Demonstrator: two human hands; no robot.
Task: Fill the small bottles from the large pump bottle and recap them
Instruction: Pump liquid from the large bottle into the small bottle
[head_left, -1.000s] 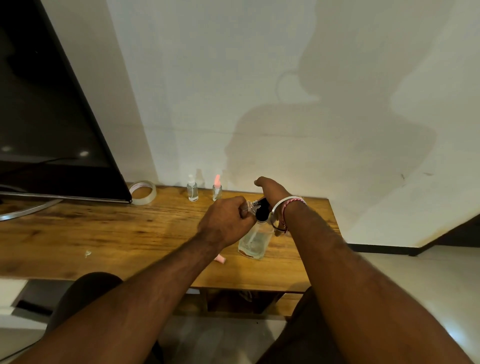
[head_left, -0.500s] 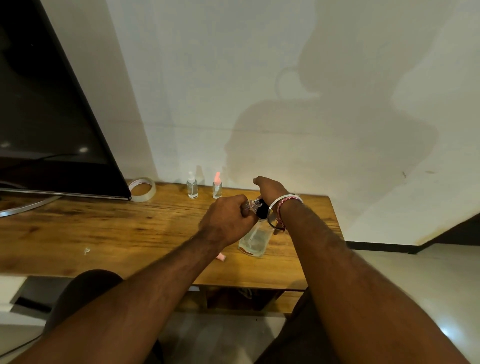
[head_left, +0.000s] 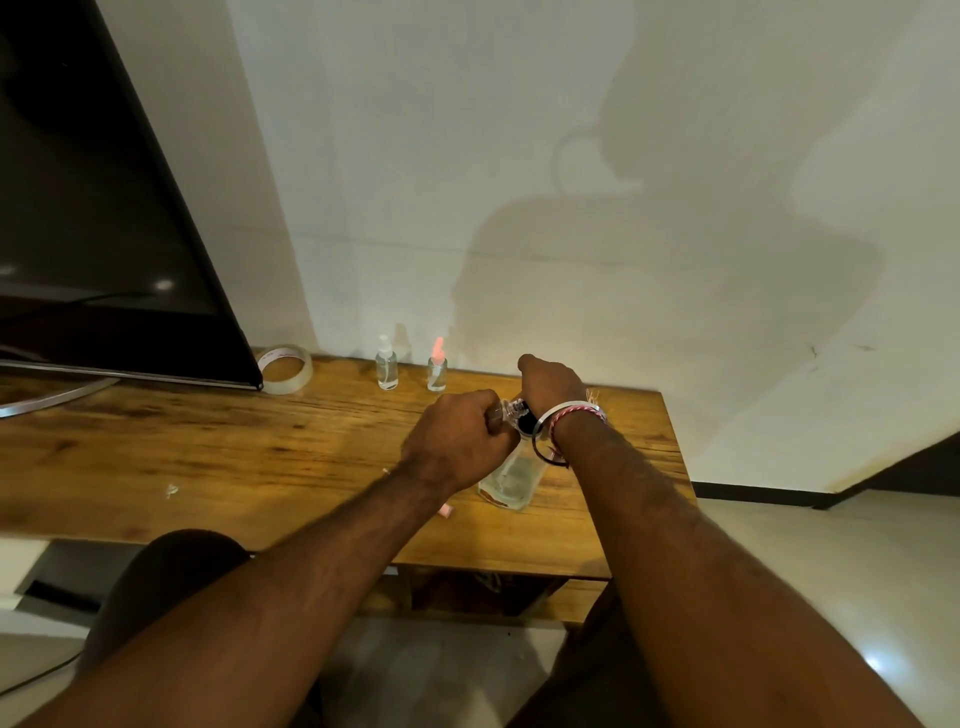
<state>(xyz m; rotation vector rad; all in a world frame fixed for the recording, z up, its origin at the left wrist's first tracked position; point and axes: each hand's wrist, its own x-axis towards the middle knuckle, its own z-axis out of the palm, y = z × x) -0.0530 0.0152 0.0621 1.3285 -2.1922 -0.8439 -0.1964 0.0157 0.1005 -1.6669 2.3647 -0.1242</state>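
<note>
Holding a small clear plastic bottle (head_left: 505, 411) in a curled fist, the person's left hand (head_left: 460, 439) keeps it tipped on its side, so that its long axis runs roughly level from the fist toward the right, with its open mouth meeting the black pump head (head_left: 525, 422) of the large clear pump bottle (head_left: 511, 480). That large bottle stands upright on the wooden table (head_left: 208, 457), just to the right of the left fist and directly beneath the right wrist. The right hand (head_left: 551, 379) sits on top of the pump; its fingers point away from the camera and are hidden behind the back of the hand, so it cannot be told whether they are flat on the pump or curled around it.

Everything the next press depends on is the line between nozzle and mouth: the spout seems to point left, straight at the small bottle, and the two look to be touching or nearly so, though blur leaves the exact contact unclear. The right hand is the nearer one for pumping, being already above the head; the left only has to hold the small bottle steady against the spout.

Two more small clear bottles stand upright near the wall, well apart from the hands: one with a white cap (head_left: 387, 362) and, just beside it on the right, one with a pink cap (head_left: 437, 366). A small pink cap (head_left: 445, 512) lies on the table close below the left forearm, probably the one belonging to the bottle in hand.
</note>
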